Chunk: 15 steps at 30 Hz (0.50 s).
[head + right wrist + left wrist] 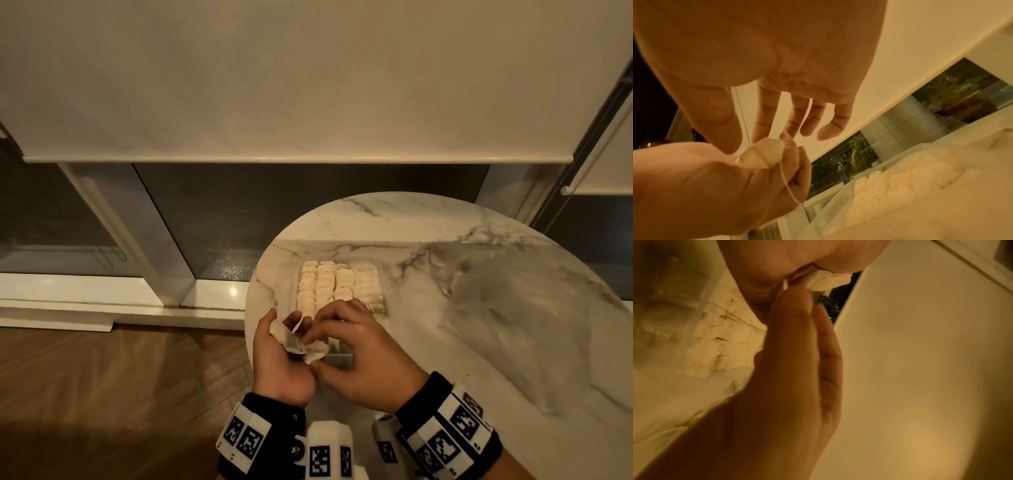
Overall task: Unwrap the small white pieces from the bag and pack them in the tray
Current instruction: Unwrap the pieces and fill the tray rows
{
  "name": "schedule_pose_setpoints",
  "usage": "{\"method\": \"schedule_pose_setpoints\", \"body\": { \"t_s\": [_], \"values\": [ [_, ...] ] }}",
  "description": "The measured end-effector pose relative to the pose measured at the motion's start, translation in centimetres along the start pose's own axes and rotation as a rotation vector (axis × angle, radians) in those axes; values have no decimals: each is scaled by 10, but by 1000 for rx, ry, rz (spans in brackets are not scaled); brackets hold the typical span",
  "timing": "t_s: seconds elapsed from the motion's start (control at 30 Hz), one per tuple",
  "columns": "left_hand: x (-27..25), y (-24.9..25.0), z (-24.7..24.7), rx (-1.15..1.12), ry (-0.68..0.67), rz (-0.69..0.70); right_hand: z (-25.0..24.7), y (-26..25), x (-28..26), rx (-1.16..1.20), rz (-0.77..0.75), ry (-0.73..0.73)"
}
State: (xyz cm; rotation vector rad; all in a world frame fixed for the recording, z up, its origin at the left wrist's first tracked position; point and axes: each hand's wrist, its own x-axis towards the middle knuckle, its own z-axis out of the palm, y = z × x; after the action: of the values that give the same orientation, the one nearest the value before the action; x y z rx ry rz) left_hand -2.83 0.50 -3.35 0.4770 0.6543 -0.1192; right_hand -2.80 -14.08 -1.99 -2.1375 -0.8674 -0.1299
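My left hand (287, 329) cups a small white piece (284, 337) above the table's near left edge. My right hand (318, 342) pinches the same piece (760, 155) between thumb and index finger, with its other fingers straight. A thin string (787, 186) hangs from the piece over my left fingers (795, 337). Just beyond the hands lies the clear tray (383, 294), with several rows of white pieces (325, 284) packed in it. What looks like a crumpled clear bag (455, 274) lies blurred on the table to the right of the tray.
The round marble table (445, 342) has its curved edge right beside my left hand, with wooden floor (120, 394) below. Behind the table stand a dark window (308, 212) and a lowered white blind (308, 85).
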Motion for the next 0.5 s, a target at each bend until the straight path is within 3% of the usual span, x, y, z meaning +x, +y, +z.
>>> {"method": "schedule_pose_setpoints", "body": {
  "t_s": [0.27, 0.4, 0.5],
  "values": [
    [-8, -12, 11, -20, -66, 11, -12, 14, -14, -145, 2, 65],
    [-7, -10, 9, 13, -46, 15, -17, 15, -16, 69, 59, 128],
    [-4, -9, 6, 22, -22, 48, -20, 13, -15, 344, 212, 112]
  ]
}}
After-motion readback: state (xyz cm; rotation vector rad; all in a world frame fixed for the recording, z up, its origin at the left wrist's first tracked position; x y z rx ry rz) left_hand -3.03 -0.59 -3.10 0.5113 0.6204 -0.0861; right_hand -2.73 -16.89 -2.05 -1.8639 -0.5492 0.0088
